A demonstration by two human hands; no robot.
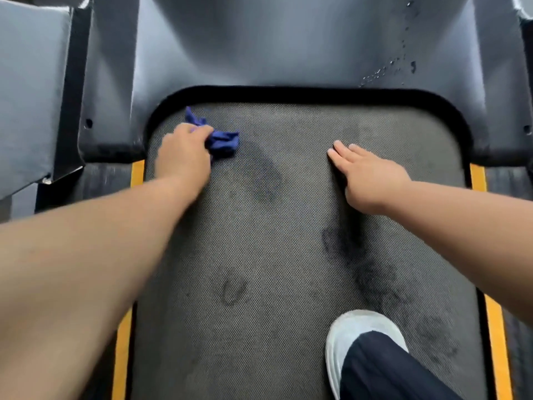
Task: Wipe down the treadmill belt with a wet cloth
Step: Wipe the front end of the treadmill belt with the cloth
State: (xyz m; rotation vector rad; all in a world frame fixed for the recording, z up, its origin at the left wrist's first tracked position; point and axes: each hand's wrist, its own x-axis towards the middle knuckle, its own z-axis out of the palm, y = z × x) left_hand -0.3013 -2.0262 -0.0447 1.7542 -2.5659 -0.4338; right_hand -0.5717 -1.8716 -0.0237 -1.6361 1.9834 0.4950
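Forearms [86, 269] reach forward. Left hand [183, 157]: fingers curled round bunched blue cloth [223, 142], pressed on belt [259, 226] at its front-left corner, probably mid-wipe. Right hand [366, 174]: flat, fingers together, seemingly bracing. Shoe [357, 333] on belt. Dark damp patches; droplets [383, 72] on grey cover [288, 53].

The treadmill belt [288, 226] is dark grey, finely textured, and marked with darker damp smears and patches; the cloth [220, 140] is deep blue, crumpled into a wad, lying on the belt's far left corner.
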